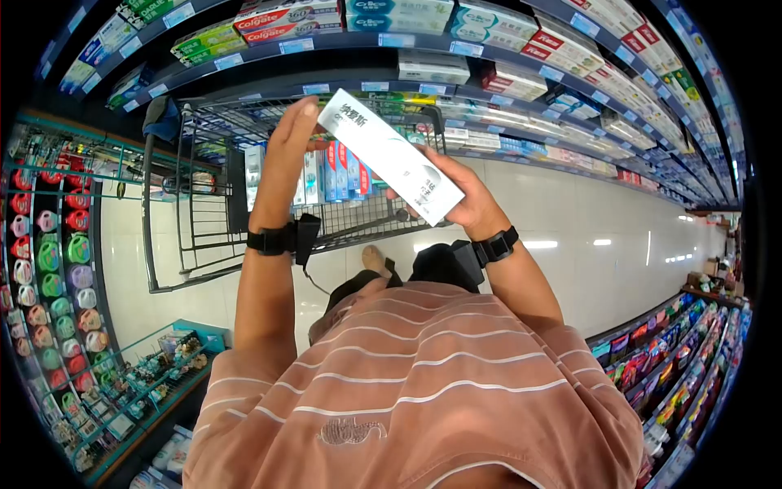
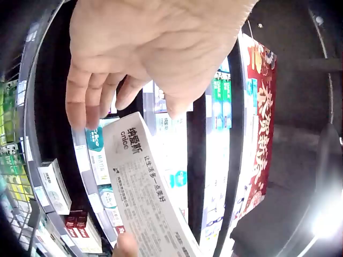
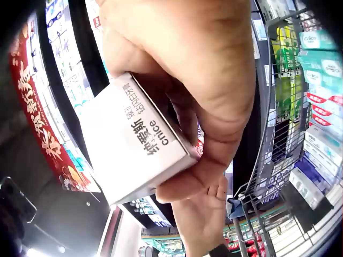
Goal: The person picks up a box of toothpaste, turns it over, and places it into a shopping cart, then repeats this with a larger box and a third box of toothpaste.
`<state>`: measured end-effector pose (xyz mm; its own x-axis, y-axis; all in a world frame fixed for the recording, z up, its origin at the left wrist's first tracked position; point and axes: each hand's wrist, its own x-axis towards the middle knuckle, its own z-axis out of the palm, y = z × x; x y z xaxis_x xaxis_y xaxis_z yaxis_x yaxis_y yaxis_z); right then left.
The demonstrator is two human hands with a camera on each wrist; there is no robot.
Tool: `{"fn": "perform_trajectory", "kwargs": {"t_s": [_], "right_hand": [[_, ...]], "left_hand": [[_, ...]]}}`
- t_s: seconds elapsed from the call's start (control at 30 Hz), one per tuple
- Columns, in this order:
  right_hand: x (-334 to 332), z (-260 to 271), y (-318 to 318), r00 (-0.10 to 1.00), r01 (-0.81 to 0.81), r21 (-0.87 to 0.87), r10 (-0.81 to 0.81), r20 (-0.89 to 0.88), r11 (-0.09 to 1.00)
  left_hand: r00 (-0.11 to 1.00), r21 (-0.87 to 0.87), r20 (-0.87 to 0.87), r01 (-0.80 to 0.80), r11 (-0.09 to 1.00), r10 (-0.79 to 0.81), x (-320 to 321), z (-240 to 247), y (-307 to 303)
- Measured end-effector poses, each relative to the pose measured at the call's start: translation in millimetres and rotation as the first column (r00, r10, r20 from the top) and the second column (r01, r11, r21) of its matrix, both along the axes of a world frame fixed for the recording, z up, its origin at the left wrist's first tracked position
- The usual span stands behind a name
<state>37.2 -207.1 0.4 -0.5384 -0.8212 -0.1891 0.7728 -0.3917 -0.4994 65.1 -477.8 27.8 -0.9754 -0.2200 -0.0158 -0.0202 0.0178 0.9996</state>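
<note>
A long white toothpaste box with dark lettering is held up at a slant in front of the body. Gripping its lower right end is my right hand, with thumb and fingers around the carton in the right wrist view. My left hand is raised beside the upper left end. In the left wrist view, the left hand's fingers are extended just above the end of the white box, whose printed side shows. Below the box, the wire shopping cart contains blue-and-red cartons and pale boxes.
Shelves of toothpaste cartons curve across the front and right. Detergent bottles line a rack at the left, with a teal-edged display stand nearer. Pale tiled floor lies to the right. Bright packets fill racks at lower right.
</note>
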Motion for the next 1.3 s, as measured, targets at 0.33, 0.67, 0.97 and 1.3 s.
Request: {"fn": "perform_trajectory", "kwargs": {"t_s": [0.33,0.67,0.97,1.3], "right_hand": [[-1.4,-10.0,9.3,0.998,-0.064,-0.108,0.066,0.015,0.992],[-32.3,-3.1,62.7,0.93,0.254,0.221,-0.175,-0.322,0.942],[-75.3,-11.7,146.7,0.944,0.182,0.212,-0.111,-0.31,0.96],[-98.2,-24.4,210.3,0.975,0.089,0.122,-0.062,-0.212,0.988]], "left_hand": [[0.984,0.198,0.073,0.146,0.969,-0.163,-18.0,-8.8,6.3],[0.997,0.166,0.079,-0.038,0.985,0.025,-11.8,-20.7,37.4],[0.998,0.216,0.017,-0.066,0.974,0.064,-0.2,-10.1,132.7],[0.987,0.232,0.066,-0.158,0.96,0.146,18.2,-10.4,206.5]]}}
